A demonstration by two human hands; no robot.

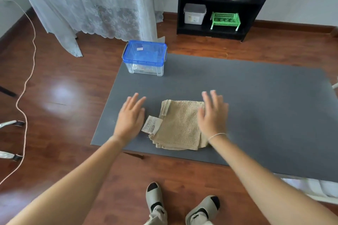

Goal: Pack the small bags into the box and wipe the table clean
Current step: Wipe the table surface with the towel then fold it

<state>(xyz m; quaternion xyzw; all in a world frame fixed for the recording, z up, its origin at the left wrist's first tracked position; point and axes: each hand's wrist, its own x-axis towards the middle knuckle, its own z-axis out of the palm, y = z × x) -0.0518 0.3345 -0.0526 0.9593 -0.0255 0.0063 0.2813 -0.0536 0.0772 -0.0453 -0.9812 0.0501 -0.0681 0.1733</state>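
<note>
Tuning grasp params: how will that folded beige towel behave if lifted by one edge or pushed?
The towel looks like soft terry folded in layers, so it would likely droop and unfold if lifted by one edge. Pushed across the grey table, it probably drags and bunches rather than sliding. It looks light, and its tag may flap.

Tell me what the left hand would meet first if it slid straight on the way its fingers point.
Probably nothing for a stretch: the left hand points up and slightly right over bare grey table top. Farther on lies the clear plastic box with the blue lid; depth makes it uncertain whether the line hits it.
</note>
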